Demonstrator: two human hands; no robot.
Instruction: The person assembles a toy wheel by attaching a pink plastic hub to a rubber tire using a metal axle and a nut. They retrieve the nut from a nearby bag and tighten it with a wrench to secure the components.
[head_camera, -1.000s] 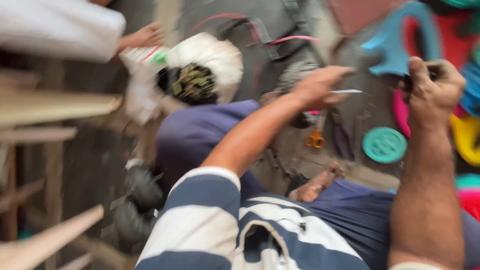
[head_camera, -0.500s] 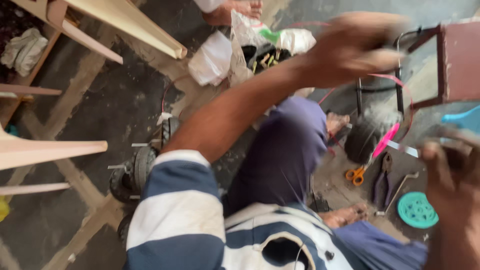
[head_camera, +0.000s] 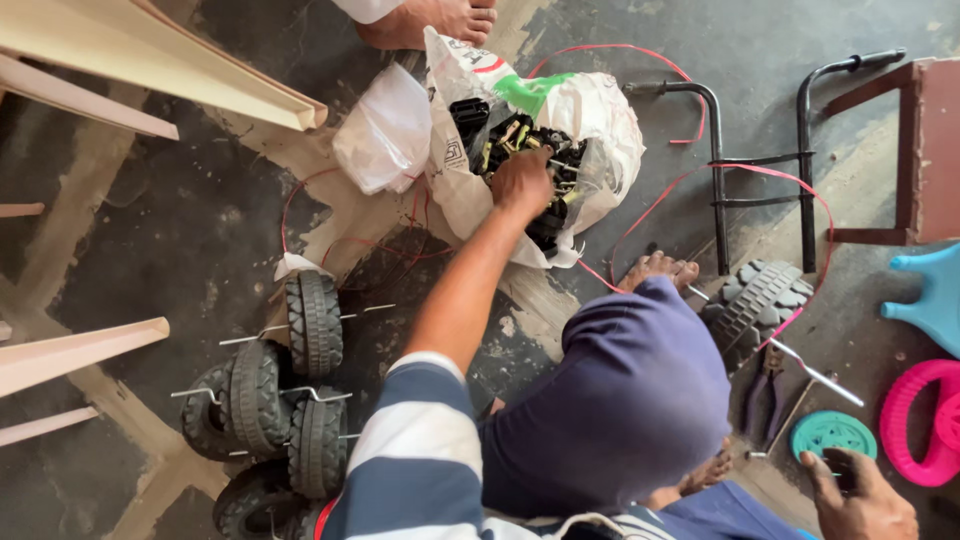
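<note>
My left hand reaches into an open white plastic sack lying on the concrete floor, its mouth slumped wide. Inside sits a heap of small black plastic parts with yellow-green fittings, loosely jumbled. My fingers rest on top of that heap, knuckles up.

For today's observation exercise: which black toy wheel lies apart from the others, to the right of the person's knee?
The wheel beside the black metal frame. It lies alone, tread up, with a red wire across it; the rest cluster at left on metal axles.
</note>
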